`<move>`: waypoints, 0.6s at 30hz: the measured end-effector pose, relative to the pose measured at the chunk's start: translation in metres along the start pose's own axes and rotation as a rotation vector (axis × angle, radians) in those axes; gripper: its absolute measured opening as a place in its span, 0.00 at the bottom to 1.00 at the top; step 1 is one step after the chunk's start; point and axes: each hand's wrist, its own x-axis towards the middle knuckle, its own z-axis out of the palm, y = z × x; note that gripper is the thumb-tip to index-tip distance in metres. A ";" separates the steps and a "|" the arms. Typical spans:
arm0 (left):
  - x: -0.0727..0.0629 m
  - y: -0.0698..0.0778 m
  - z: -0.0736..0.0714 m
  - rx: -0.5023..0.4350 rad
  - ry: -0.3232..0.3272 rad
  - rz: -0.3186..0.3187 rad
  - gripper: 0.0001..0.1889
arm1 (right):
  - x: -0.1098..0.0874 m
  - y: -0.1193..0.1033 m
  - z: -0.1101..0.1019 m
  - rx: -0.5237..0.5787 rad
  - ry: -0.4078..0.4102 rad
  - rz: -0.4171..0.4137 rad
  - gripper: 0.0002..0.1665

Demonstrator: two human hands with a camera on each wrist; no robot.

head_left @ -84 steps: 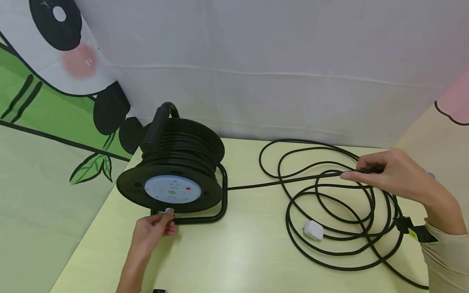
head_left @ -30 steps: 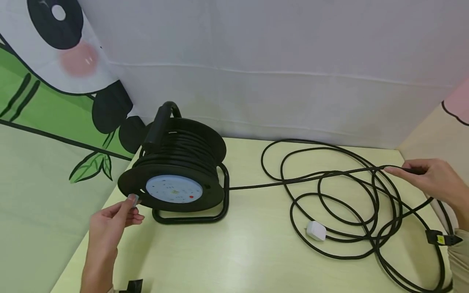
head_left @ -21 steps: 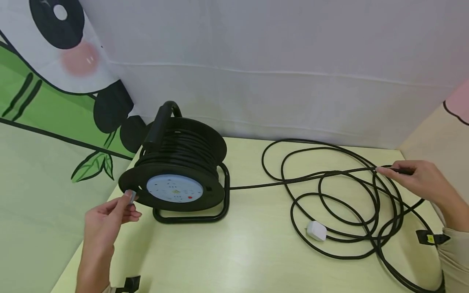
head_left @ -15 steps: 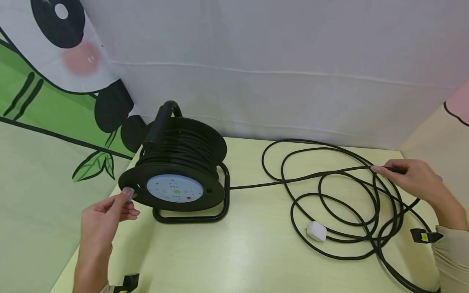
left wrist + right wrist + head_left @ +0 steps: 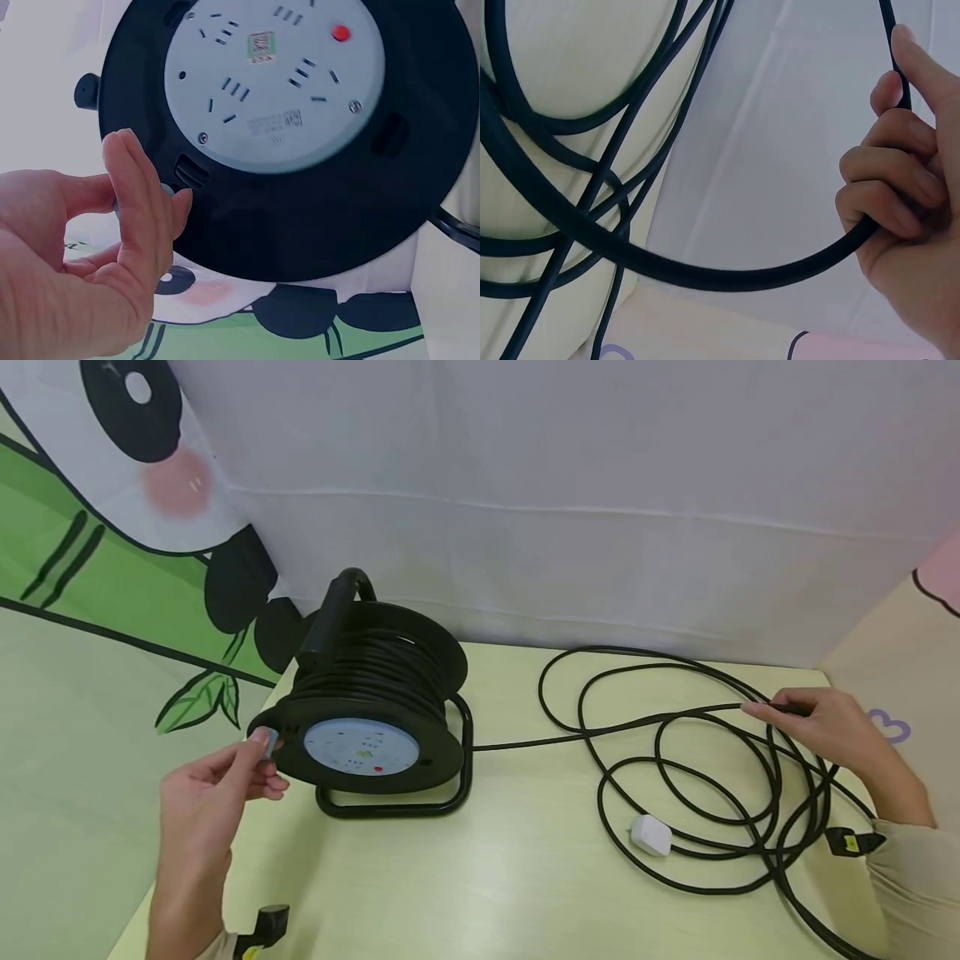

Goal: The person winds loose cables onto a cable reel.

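Note:
A black cable reel (image 5: 375, 672) stands at the left of the table on a tubular frame, its pale blue socket disc (image 5: 362, 747) facing front. My left hand (image 5: 210, 797) pinches a small grey knob (image 5: 272, 744) at the reel's left rim; in the left wrist view, fingers mostly hide the knob. On the right, my right hand (image 5: 828, 731) grips the black cable (image 5: 525, 744), which runs left into the reel. Seen from the right wrist, its fingers (image 5: 885, 169) curl round the cable, and a slack length hangs below them.
Loose cable loops (image 5: 675, 881) lie across the right half of the table (image 5: 495, 877). Among them is a white plug (image 5: 651, 835). A pale cloth wall (image 5: 562, 568) rises behind, with printed cloth at both sides.
My left hand has brought the knob from the reel's bottom to its left side, turning the disc clockwise. My right hand moved right, then back left with the cable.

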 end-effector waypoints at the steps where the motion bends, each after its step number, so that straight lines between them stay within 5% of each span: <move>1: -0.001 0.001 0.001 -0.005 0.001 0.005 0.09 | 0.001 -0.001 0.001 0.007 0.002 -0.007 0.20; 18: -0.016 0.021 0.026 -0.059 -0.015 0.100 0.10 | 0.009 -0.017 0.014 0.070 -0.036 -0.086 0.15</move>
